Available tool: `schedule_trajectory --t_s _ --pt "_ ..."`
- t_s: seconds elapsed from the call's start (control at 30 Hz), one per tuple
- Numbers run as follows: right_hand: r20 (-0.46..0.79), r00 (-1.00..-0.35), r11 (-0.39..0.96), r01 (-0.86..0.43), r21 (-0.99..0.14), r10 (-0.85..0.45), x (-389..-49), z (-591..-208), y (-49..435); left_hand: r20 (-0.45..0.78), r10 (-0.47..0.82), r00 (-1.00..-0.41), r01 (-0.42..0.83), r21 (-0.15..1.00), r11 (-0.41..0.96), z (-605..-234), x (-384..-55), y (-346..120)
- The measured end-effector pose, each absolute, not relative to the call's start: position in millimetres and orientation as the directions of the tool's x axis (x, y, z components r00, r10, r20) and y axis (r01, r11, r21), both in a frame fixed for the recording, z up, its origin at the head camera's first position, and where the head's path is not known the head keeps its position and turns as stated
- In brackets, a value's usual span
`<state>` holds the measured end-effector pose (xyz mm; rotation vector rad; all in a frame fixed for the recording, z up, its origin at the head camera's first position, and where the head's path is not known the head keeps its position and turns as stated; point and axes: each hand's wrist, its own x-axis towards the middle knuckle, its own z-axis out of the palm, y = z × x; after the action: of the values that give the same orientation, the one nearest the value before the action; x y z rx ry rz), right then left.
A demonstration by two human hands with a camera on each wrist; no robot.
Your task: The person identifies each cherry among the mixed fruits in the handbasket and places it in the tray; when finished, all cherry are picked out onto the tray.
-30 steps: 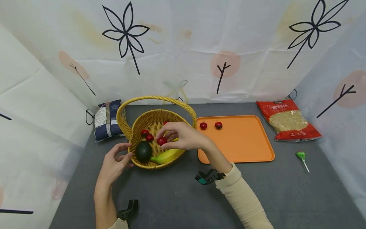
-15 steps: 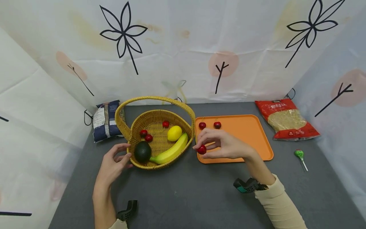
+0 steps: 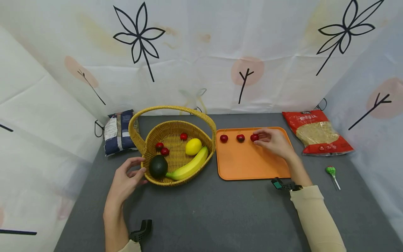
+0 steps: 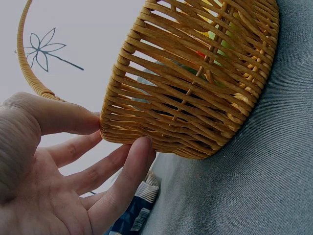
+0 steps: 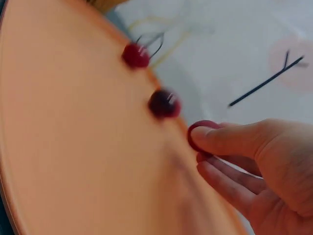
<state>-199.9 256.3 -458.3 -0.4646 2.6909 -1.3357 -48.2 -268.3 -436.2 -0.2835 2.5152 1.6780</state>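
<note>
Being round (no long axis), the cherry pinched in the right hand lies near the orange tray's far edge, right of 2 other cherries, while the left hand, well apart, grips the basket.

Basket: woven, wicker-like strands, ridged, with a slight sheen. Tray: smooth, apparently plastic. Cherries: smooth, glossy skin with bright highlights. Red bag and blue bag: creased, film-like plastic. Table covering: matt, finely ribbed cloth. Backdrop: wrinkled, matt, fabric-like sheet. Sleeve: matt cloth.
</note>
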Motion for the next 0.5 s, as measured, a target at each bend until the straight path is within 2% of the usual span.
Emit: schedule_trajectory --t_s 0.27,0.5 --pt "0.086 -0.941 0.600 -0.278 -0.750 -0.328 -214 -483 264 -0.211 -0.104 -0.972 -0.235 0.897 0.375 -437 -48 -269" --pt "0.085 -0.941 0.601 -0.276 -0.750 -0.326 -214 -483 267 -0.212 -0.106 -0.971 -0.237 0.897 0.373 -437 -49 -268"
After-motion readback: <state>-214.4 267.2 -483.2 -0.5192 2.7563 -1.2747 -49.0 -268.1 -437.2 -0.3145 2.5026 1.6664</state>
